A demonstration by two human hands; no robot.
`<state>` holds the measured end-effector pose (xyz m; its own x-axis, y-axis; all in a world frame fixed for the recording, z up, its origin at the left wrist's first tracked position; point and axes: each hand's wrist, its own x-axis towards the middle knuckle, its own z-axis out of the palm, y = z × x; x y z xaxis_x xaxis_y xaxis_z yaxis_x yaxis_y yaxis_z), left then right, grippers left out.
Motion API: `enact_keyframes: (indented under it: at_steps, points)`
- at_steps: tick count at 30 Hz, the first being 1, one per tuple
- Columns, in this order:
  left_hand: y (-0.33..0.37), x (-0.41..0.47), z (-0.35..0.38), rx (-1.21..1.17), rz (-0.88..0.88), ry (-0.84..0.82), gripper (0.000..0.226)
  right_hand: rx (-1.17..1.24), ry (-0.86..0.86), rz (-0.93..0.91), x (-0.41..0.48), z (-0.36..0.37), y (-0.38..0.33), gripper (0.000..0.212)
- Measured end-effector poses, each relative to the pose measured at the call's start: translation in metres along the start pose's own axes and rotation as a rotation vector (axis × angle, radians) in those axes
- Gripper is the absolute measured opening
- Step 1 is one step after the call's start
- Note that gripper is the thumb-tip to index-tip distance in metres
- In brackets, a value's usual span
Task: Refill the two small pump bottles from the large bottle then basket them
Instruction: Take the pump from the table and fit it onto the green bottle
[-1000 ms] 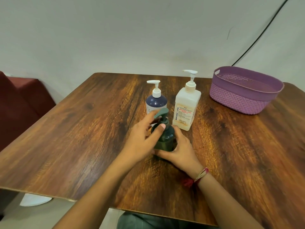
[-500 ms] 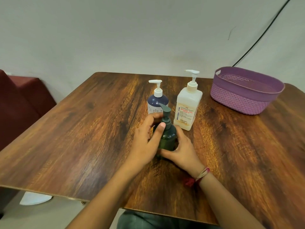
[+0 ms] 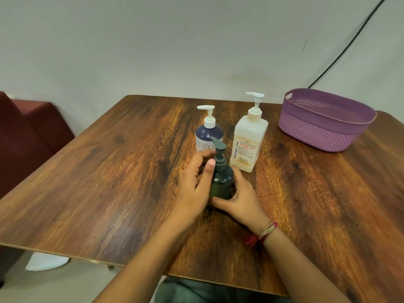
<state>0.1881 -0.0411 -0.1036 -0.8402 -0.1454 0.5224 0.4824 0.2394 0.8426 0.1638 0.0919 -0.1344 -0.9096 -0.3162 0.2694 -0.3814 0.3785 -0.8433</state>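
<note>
Green pump bottle (image 3: pixel 220 183) at the collar stage, apparently being unscrewed; no refilling is showing yet.
Right grip (image 3: pixel 242 199) is clasping its base on the worktop (image 3: pixel 109 171); left grip (image 3: pixel 193 186) is pinching the collar. Just beyond the grips, the navy pump bottle (image 3: pixel 208 136) and large bottle (image 3: pixel 249 143) are standing with pumps fitted. The basket (image 3: pixel 323 136), well right, is holding neither small bottle.

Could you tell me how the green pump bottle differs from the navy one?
The green bottle has a dark green pump; the navy bottle has a white one. The left hand and right hand hold the green bottle, not the navy bottle. Both stand upright on the table.
</note>
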Motion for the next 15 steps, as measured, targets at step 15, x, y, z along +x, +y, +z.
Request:
enact_keyframes:
  at_steps: [15]
  points:
    - [-0.005,0.000,-0.006,0.110,-0.012,-0.015,0.037,-0.013,-0.012,0.023,-0.001,0.001,0.000,0.067]
